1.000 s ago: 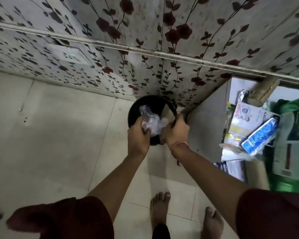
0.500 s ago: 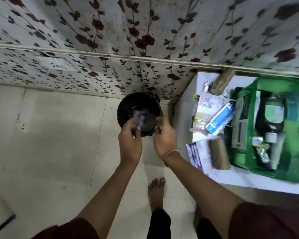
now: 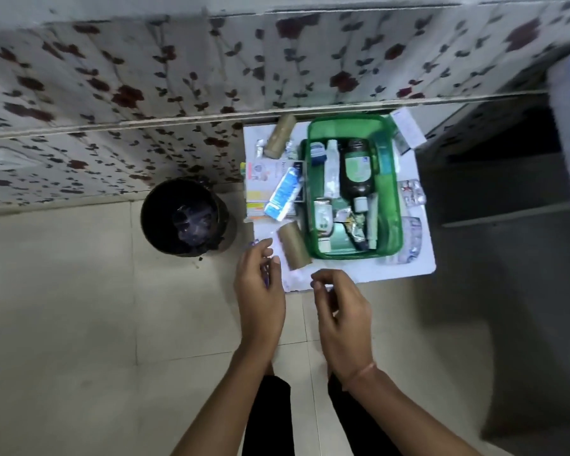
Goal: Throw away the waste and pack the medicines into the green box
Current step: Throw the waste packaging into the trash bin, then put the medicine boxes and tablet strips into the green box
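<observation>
Both hands empty, fingers loosely curled, over the near-left corner of the white tabletop (image 3: 405,269). Left hand (image 3: 260,291) sits just short of the nearer cardboard roll (image 3: 293,246); right hand (image 3: 341,311) is near the front wall of the green box (image 3: 389,205). Box holds a dark bottle (image 3: 356,172) and packets. Blue tube (image 3: 283,194) lies left of box. Black bin (image 3: 155,218) on floor, left of tabletop, crumpled plastic (image 3: 193,222) inside.

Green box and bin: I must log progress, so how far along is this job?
Done: crumpled plastic lies in the black bin, and a dark bottle lies in the green box. In hand: nothing; the left hand and right hand are open. Left: the blue packet and cardboard roll.
</observation>
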